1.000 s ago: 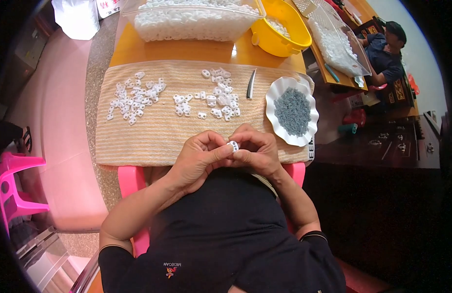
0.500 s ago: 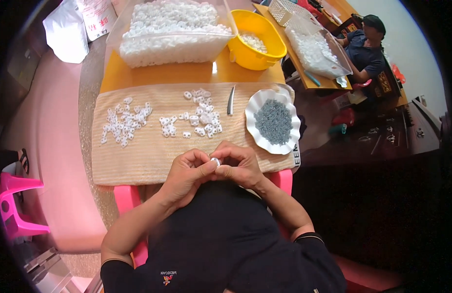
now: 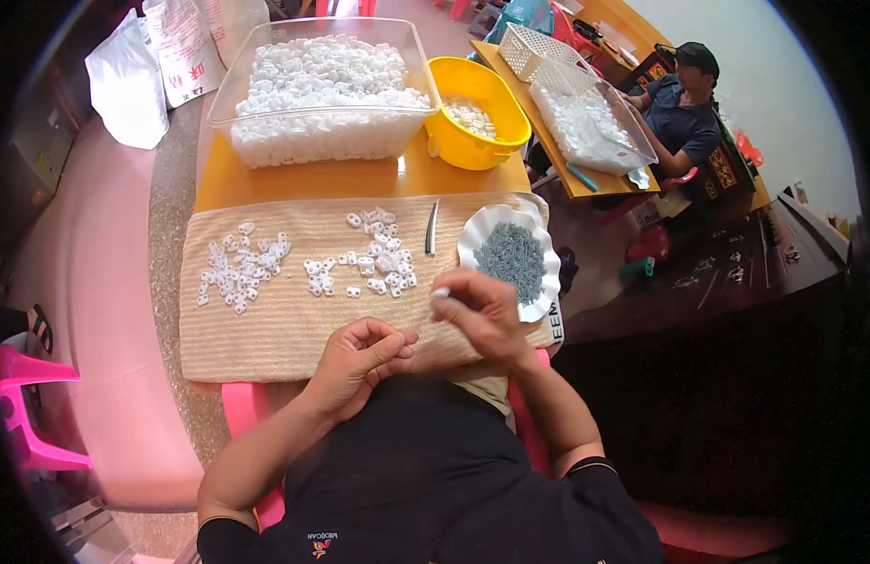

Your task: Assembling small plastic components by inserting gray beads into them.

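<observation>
My right hand is raised over the towel, near the plate, pinching a small white plastic piece between thumb and fingertips. Closer to my body, my left hand has its thumb and forefinger pressed together; whatever lies between them is too small or hidden. Small white plastic pieces with two dark holes lie in a left pile and a middle pile, with a smaller cluster between. A white wavy-rimmed plate holds many thin grey pins.
A slim pointed tool in black and silver lies left of the plate. Behind the towel stand a clear bin full of white pieces and a yellow tub. Another person sits at a second table, far right. A pink stool stands left.
My hands have come apart. The right one has moved away to the right and forward with the white piece, while the left stays near my body. The view has tilted slightly upward.
</observation>
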A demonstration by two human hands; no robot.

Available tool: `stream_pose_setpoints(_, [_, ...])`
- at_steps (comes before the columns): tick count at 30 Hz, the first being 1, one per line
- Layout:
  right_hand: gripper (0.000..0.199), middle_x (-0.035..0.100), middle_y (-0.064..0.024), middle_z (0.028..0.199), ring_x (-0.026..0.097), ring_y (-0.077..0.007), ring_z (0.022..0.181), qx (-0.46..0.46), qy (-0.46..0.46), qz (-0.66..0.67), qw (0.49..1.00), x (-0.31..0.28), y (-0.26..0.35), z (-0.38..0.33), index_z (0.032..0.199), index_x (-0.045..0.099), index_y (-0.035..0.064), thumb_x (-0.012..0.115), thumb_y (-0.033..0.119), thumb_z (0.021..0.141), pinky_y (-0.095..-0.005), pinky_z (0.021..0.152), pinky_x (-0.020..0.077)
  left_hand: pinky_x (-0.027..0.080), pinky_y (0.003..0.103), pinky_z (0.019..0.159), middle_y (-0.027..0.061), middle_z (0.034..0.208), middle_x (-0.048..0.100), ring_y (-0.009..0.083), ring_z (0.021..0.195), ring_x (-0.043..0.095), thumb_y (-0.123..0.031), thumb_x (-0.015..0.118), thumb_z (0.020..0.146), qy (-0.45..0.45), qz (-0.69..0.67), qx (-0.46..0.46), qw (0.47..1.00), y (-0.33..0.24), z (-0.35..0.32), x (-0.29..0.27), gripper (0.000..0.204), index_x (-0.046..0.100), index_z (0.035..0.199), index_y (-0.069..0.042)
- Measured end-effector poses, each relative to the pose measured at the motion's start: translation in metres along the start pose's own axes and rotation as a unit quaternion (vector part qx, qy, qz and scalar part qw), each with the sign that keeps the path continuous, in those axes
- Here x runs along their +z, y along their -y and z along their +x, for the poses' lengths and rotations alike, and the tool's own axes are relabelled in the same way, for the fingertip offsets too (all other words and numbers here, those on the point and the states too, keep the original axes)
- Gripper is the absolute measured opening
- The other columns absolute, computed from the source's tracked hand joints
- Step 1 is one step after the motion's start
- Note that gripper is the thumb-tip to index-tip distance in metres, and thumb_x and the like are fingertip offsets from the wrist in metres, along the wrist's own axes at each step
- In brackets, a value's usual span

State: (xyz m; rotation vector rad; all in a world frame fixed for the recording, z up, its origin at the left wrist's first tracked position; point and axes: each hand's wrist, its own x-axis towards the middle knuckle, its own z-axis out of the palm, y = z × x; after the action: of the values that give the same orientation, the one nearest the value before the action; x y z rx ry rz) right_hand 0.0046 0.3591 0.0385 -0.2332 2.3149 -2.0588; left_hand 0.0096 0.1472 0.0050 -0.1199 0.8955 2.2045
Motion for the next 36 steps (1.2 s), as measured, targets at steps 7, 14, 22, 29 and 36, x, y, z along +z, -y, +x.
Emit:
stream_pose_setpoints(7, [0.014,0.061,-0.0022,0.078,0.056,-0.0062,0.062,-0.216,-0.191,-0.161,0.944,-0.048,0.049,0.06,0.1,0.063,-0.0039,0.062,0.006,0.09,-0.0205,0.058,0.0476,0.055,0.026,0.076,0.0097,0.104,0.065,0.0107,0.082,0.063,-0.011,0.067,0.088,-0.008,0.012,0.001,1.0,0.0,-0.001,-0.002,0.011,0.062,0.095,-0.004])
stream_pose_setpoints(14, [0.027,0.063,-0.0046,0.071,0.056,-0.0079,0.058,-0.223,-0.3,-0.308,0.875,-0.118,0.042,0.16,0.105,0.065,-0.0042,0.065,0.018,0.09,-0.0212,0.054,0.0472,0.056,0.027,0.075,0.0093,0.1,0.064,0.0122,0.082,0.063,-0.008,0.065,0.088,-0.014,0.007,-0.009,1.0,0.0,-0.003,0.0,0.009,0.06,0.094,-0.004])
stream_pose_setpoints(22, [0.017,0.066,-0.0065,0.072,0.056,-0.0081,0.057,-0.138,-0.138,-0.334,0.922,-0.095,0.011,0.117,0.098,0.067,-0.0018,0.068,0.01,0.086,-0.0223,0.052,0.0454,0.056,0.026,0.075,0.009,0.101,0.064,0.0109,0.081,0.062,-0.01,0.065,0.088,-0.022,0.006,-0.009,1.0,0.002,-0.002,-0.004,0.009,0.06,0.093,-0.005])
stream_pose_setpoints(29, [0.021,0.064,-0.0122,0.094,0.064,-0.0287,0.076,-0.123,0.108,-0.451,0.877,-0.033,0.003,0.055,0.097,0.066,0.0034,0.07,0.012,0.078,-0.0361,0.069,0.0506,0.056,0.027,0.076,0.0078,0.101,0.064,0.01,0.083,0.062,-0.011,0.065,0.088,-0.016,0.003,-0.013,1.0,0.001,-0.001,-0.002,0.009,0.06,0.093,-0.006])
stream_pose_setpoints(36, [0.018,0.063,-0.0103,0.1,0.063,-0.0337,0.084,-0.079,0.184,-0.516,0.833,-0.008,0.0,0.059,0.096,0.065,0.008,0.065,0.017,0.081,-0.0417,0.074,0.0503,0.055,0.027,0.076,0.0065,0.1,0.065,0.0101,0.083,0.062,-0.013,0.066,0.088,-0.009,0.003,-0.003,1.0,0.001,-0.002,-0.007,0.01,0.06,0.094,-0.006])
